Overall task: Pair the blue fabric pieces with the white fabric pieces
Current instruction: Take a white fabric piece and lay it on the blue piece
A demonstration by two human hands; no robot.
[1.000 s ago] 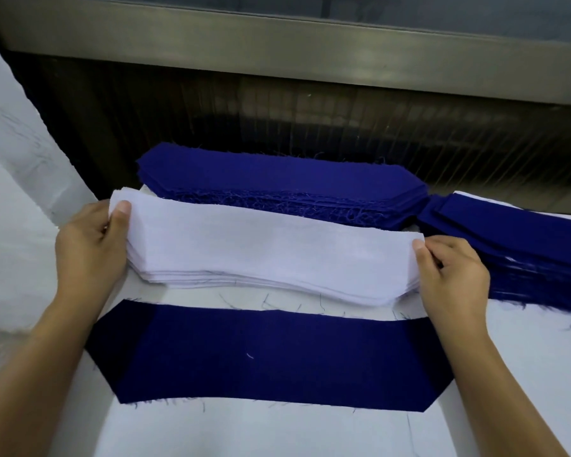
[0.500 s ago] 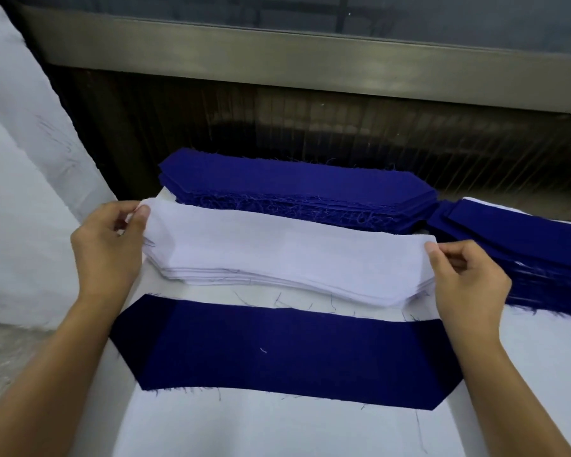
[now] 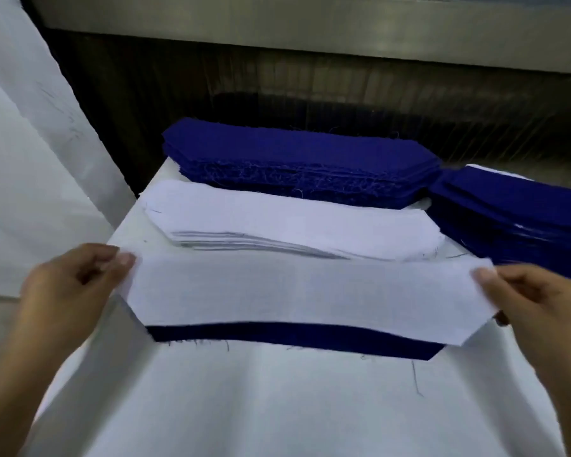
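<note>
Pinching one white piece (image 3: 304, 298) over one blue piece (image 3: 277, 335); two blue stacks (image 3: 294, 153) (image 3: 515, 202).

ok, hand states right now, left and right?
Left hand: pinching the left end of the white fabric piece.
Right hand: pinching its right end.

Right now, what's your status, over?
Left hand and right hand pinch one white piece by its ends. Held over the blue piece. Nothing in the way.

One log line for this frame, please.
phase: white piece held over blue piece | left hand: pinches left end | right hand: pinches right end | pair: not yet aligned
</note>
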